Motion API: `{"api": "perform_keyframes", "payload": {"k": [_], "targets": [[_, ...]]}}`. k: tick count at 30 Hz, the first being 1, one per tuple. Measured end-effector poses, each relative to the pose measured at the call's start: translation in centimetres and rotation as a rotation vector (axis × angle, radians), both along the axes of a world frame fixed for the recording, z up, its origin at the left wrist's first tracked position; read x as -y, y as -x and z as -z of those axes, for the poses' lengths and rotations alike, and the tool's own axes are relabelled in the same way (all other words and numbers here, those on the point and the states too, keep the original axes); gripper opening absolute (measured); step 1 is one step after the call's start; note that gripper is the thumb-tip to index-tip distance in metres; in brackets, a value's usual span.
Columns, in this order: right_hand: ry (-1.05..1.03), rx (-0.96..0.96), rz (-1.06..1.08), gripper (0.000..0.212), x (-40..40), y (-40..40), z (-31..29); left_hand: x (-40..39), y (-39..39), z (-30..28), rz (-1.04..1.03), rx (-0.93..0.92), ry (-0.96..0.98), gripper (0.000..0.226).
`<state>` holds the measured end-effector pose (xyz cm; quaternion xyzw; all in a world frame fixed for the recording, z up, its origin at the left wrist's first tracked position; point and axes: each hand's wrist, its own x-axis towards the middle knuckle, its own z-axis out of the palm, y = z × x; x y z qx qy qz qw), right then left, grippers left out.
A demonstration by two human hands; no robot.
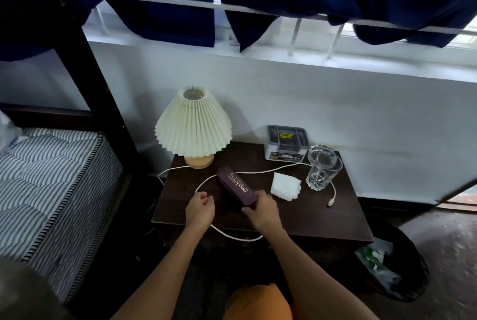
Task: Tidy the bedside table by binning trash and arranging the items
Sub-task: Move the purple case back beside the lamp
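On the dark wooden bedside table (322,216) lies a long purple glasses case (236,185) with gold lettering. My right hand (260,210) grips its near end. My left hand (200,210) hovers just left of it with fingers curled, holding nothing, close to a white cable (258,172) that loops across the table and over its front edge. A crumpled white tissue (285,186) lies right of the case. An empty clear glass (322,168) stands at the back right. A grey organiser tray (287,143) sits against the wall.
A pleated cream lamp (193,126) on a wooden base stands at the table's back left. A striped mattress (46,180) and a dark bed post are to the left. A black bin (387,268) holding plastic trash sits on the floor, right of the table.
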<state>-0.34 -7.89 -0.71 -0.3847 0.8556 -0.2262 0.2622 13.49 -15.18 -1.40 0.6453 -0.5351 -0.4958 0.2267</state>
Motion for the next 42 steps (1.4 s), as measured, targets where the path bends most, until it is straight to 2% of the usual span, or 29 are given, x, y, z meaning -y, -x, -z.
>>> {"api": "perform_keyframes", "payload": {"k": [8, 12, 18, 24, 29, 32, 35, 42], "targets": [[-0.044, -0.092, 0.078, 0.066, 3.4, 0.2, 2.0, 3.8, 2.5, 1.1, 0.18, 0.071, 0.065, 0.046], [-0.103, -0.078, 0.04, 0.058, 3.7, 0.9, 2.5, 5.0, 3.9, 1.3, 0.249, 0.131, 0.115, 0.05], [0.027, -0.012, 0.063, 0.05, 3.5, 2.3, 2.1, 6.1, 5.4, 1.5, 0.291, 0.156, 0.17, 0.056], [0.182, 0.051, 0.114, 0.052, 4.5, 4.7, 1.1, 8.0, 6.8, 1.1, 0.309, 0.032, 0.138, 0.064], [0.211, 0.037, 0.156, 0.048, 5.6, 5.8, 1.5, 9.7, 8.9, 0.9, 0.342, 0.017, 0.144, 0.073], [0.205, 0.023, 0.162, 0.054, 6.7, 6.2, 2.0, 10.9, 9.7, 1.3, 0.371, 0.058, 0.135, 0.077], [0.235, 0.053, 0.2, 0.06, 8.1, 6.6, 2.3, 11.9, 9.9, 1.9, 0.363, 0.094, 0.091, 0.074], [0.24, 0.088, 0.216, 0.042, 11.6, 7.1, 3.2, 13.3, 10.2, 2.8, 0.329, 0.195, 0.01, 0.054]]}}
